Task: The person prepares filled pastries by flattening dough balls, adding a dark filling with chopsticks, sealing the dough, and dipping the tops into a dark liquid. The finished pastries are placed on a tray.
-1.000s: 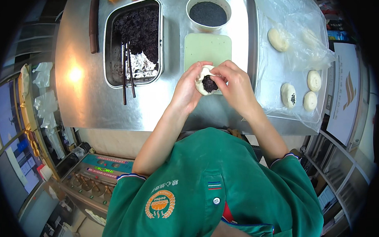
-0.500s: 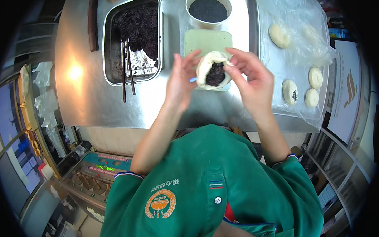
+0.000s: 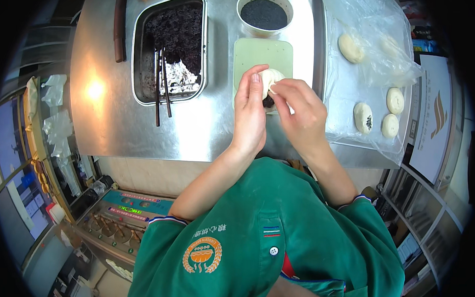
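Currently both hands are closing together on the dough ball (image 3: pixel 271 79) w/ dark filling, above the pale green board (image 3: pixel 251 52). Left hand (image 3: pixel 250 115) is cupping it from the left; right hand (image 3: pixel 297 111) is pinching its top edge from the right. Ball is roundish, no clear long axis.

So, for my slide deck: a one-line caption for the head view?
Both hands, left hand and right hand, pinch a dough piece around dark filling above a steel table.
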A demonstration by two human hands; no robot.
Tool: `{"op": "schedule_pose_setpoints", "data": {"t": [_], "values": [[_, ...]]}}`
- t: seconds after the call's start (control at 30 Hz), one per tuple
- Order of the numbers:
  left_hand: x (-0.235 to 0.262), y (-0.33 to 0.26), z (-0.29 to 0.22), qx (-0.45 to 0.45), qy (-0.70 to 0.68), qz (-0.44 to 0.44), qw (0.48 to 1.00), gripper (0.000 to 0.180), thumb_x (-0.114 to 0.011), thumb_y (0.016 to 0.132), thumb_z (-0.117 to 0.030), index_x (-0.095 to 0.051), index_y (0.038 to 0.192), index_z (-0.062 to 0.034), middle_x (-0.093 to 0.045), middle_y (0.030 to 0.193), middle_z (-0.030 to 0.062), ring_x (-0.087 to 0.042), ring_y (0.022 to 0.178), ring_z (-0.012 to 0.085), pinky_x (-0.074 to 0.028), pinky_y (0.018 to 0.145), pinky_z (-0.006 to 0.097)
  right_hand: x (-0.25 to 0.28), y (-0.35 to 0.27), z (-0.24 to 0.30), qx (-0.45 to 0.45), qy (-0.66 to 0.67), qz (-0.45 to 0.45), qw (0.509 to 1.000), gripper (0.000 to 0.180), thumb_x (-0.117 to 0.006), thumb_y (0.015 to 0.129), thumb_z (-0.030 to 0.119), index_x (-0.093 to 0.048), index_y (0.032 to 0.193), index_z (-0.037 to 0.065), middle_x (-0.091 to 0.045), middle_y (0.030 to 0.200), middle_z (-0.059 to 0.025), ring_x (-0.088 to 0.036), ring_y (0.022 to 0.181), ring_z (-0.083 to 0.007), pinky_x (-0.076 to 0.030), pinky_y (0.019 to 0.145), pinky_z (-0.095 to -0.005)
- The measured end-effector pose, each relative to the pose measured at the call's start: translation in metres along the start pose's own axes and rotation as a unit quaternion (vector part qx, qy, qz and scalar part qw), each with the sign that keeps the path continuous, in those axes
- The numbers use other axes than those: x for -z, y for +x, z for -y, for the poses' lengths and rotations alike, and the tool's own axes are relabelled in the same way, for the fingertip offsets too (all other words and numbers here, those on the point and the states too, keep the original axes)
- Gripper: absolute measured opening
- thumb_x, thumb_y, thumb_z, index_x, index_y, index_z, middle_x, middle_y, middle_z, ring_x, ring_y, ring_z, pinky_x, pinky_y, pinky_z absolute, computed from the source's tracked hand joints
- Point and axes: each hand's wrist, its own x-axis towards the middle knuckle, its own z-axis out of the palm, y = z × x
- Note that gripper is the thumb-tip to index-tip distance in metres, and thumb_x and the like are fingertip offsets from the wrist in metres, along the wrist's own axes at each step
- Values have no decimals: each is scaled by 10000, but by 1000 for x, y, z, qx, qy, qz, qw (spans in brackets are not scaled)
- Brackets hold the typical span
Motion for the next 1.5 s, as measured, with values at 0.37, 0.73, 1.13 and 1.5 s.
{"op": "schedule_pose_setpoints", "data": {"t": [0.37,0.73,1.13,1.5], "values": [[4,-1,-9,58,-30,16,998,472,-242,1040,-412,-511,1189,-54,-575,1095,103,-555,1027,183,-446,905,353,17,-5,0,97,24,77,992,181,-681,721,-26,-661,900,-9,-624,972,-109,-636,726,-249,-530,615,-320],[-5,11,-21,-21,-68,33,997,638,-291,990,-557,-499,1231,-4,-590,1095,130,-594,1009,177,-492,856,298,35,31,21,-89,136,-5,987,213,-737,721,-22,-681,926,-10,-642,862,-118,-631,672,-183,-515,596,-251],[-25,-9,-56,-47,-63,19,997,654,-332,957,-609,-507,1168,-16,-619,1047,119,-602,1013,206,-481,897,344,33,27,25,-25,138,-72,988,199,-724,719,-37,-692,911,6,-634,841,-80,-634,668,-175,-518,570,-268],[-8,4,-47,17,66,-4,998,577,-442,961,-526,-609,1002,25,-662,894,123,-640,814,181,-516,737,321,30,24,30,84,62,49,993,156,-715,729,-32,-698,874,20,-618,827,-91,-642,688,-196,-520,573,-280]]}}
